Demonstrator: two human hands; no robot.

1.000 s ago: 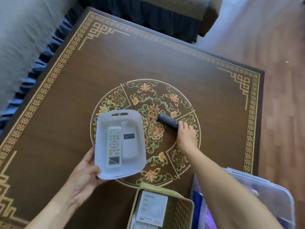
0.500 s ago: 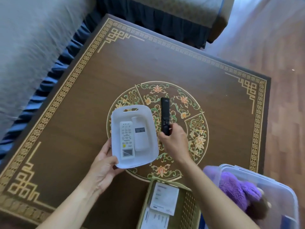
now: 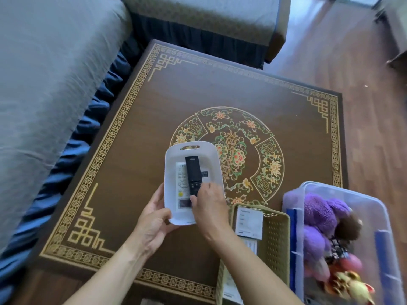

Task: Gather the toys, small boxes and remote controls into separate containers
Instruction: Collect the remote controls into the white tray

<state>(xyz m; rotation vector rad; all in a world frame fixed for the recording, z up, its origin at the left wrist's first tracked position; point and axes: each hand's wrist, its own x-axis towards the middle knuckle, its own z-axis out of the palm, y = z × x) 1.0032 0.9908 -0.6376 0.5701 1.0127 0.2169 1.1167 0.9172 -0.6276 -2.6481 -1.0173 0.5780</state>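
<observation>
A white tray (image 3: 211,155) lies on the brown patterned table (image 3: 220,84). My left hand (image 3: 154,219) grips its near left rim. In the tray lie white remotes (image 3: 181,175), partly covered. My right hand (image 3: 209,201) holds the near end of a black remote (image 3: 192,170), which lies lengthwise over the white remotes inside the tray. A beige slotted basket (image 3: 275,236) at the near right holds small white boxes (image 3: 248,223). To its right, a clear plastic bin (image 3: 343,194) holds purple plush toys (image 3: 319,214) and other colourful toys (image 3: 348,282).
A grey sofa (image 3: 44,73) with a blue skirt runs along the table's left side. Another sofa section (image 3: 209,23) stands beyond the far edge. Wooden floor (image 3: 363,73) lies to the right.
My right hand picked the black remote up from the table's centre and carried it left into the white tray. My left hand kept its hold on the tray. The camera view shifted.
</observation>
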